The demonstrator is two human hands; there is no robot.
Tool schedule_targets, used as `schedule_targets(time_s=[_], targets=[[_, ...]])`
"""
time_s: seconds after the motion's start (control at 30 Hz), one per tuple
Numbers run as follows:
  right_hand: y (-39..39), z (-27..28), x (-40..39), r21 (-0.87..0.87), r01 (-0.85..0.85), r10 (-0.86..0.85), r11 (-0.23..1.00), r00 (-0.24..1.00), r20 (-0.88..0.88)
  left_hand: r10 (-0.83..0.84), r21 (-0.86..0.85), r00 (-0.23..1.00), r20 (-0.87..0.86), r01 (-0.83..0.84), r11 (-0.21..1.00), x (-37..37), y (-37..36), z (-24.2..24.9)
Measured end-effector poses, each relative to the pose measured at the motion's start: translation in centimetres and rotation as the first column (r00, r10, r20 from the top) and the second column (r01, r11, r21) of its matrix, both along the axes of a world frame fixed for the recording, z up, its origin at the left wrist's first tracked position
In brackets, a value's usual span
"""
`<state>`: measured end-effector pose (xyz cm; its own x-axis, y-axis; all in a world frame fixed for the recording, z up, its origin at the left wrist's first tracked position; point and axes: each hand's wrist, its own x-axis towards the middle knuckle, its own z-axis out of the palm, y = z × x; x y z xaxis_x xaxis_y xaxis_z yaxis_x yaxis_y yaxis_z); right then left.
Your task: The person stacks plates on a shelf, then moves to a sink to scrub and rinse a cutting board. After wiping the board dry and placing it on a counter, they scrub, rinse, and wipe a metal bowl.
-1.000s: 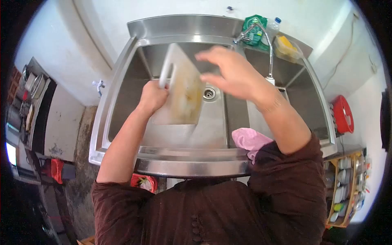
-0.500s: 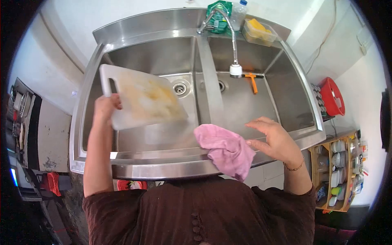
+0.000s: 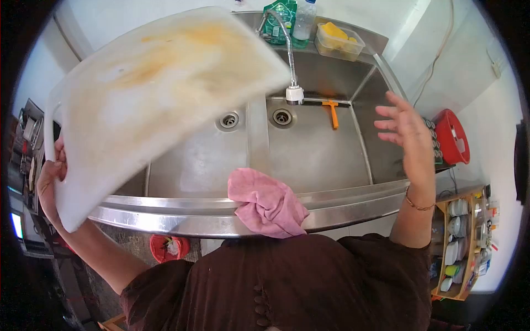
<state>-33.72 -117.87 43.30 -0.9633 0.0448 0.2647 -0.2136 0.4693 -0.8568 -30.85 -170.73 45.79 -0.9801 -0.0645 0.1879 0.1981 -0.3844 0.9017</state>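
My left hand (image 3: 54, 171) grips a white cutting board (image 3: 160, 83) by its handle slot. Yellow-brown stains mark the board, which is raised and tilted above the left basin and covers much of it. Fingers apart and holding nothing, my right hand (image 3: 406, 129) is in the air over the right side of the sink. A pink cloth (image 3: 268, 204) hangs over the sink's front edge between my arms. Below the faucet's white spray head (image 3: 295, 95), an orange squeegee (image 3: 332, 113) lies in the right basin.
Behind the faucet stand a green pouch (image 3: 280, 25), a plastic bottle (image 3: 304, 23) and a clear tub (image 3: 339, 44) with yellow sponges. To the right are a red basin (image 3: 452, 138) and a wooden dish rack (image 3: 469, 243). A red bin (image 3: 165, 249) sits below.
The cutting board has come up out of the left basin, nearer to the camera, with my left hand swinging outward. My right hand has risen and moved right, away from the pink cloth.
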Motion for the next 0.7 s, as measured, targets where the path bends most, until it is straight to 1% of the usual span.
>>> schedule_targets(time_s=[0.03,0.1,0.13,0.17,0.2,0.23,0.3,0.33,0.37,0.43,0.47,0.53,0.57,0.63,0.67,0.7], targets=[[0.1,0.7,0.5,0.000,-0.005,0.005,1.000,1.000,-0.004,0.005,0.000,1.000,-0.004,-0.005,1.000,0.4,2.2,0.1],[0.2,1.3,1.7,-0.298,-0.052,0.093,0.953,0.988,0.124,0.042,0.178,0.998,0.038,-0.048,0.983,0.6,6.3,0.1],[0.2,1.1,2.3,-0.298,-0.054,0.094,0.953,0.988,0.119,0.101,0.159,0.992,0.078,-0.113,0.981,0.5,8.8,0.2],[0.3,0.5,3.0,-0.278,0.013,0.033,0.960,0.987,0.158,0.158,0.136,0.981,0.114,-0.173,0.976,0.2,11.1,0.1],[0.3,-0.2,3.7,-0.259,0.087,-0.036,0.962,0.980,0.194,0.045,0.187,0.991,0.128,-0.069,0.980,-0.5,12.2,-0.5],[0.6,-0.8,4.3,-0.262,0.097,-0.049,0.960,0.982,0.185,-0.072,0.241,0.988,0.137,0.037,0.970,-1.3,13.2,-1.3],[1.9,-2.0,4.8,-0.392,0.182,-0.067,0.902,0.955,0.288,-0.217,0.281,0.965,0.147,0.170,0.945,-2.2,16.8,-2.2],[2.7,-2.6,4.6,-0.499,0.177,-0.024,0.849,0.955,0.297,-0.229,0.275,0.957,0.176,0.176,0.945,-2.3,18.6,-2.6],[4.3,-3.6,4.3,-0.492,0.175,-0.027,0.853,0.956,0.293,-0.241,0.267,0.948,0.208,0.182,0.946,-2.3,20.3,-3.0],[8.5,-5.9,3.1,-0.637,0.320,-0.014,0.701,0.899,0.437,-0.310,0.295,0.916,0.255,0.232,0.927,-2.0,23.0,-4.0],[10.2,-6.9,2.5,-0.640,0.318,-0.010,0.699,0.900,0.436,-0.308,0.292,0.917,0.255,0.230,0.928,-1.6,24.5,-4.1],[12.9,-8.4,1.1,-0.599,0.325,0.051,0.731,0.851,0.523,-0.358,0.259,0.848,0.391,0.271,0.927,-0.9,27.3,-4.3],[13.8,-9.1,0.4,-0.602,0.324,0.054,0.730,0.851,0.523,-0.355,0.257,0.849,0.391,0.270,0.928,-0.8,28.2,-4.5],[15.7,-10.2,-1.2,-0.541,0.313,0.102,0.780,0.790,0.604,-0.392,0.359,0.814,0.427,0.245,0.900,-0.7,30.1,-5.4],[16.6,-11.0,-2.5,-0.539,0.303,0.109,0.786,0.790,0.603,-0.374,0.364,0.812,0.448,0.216,0.906,-1.0,31.1,-6.5],[17.3,-11.7,-4.1,-0.500,0.312,0.107,0.808,0.756,0.646,-0.364,0.368,0.820,0.442,0.204,0.907,-1.4,32.1,-7.1]])
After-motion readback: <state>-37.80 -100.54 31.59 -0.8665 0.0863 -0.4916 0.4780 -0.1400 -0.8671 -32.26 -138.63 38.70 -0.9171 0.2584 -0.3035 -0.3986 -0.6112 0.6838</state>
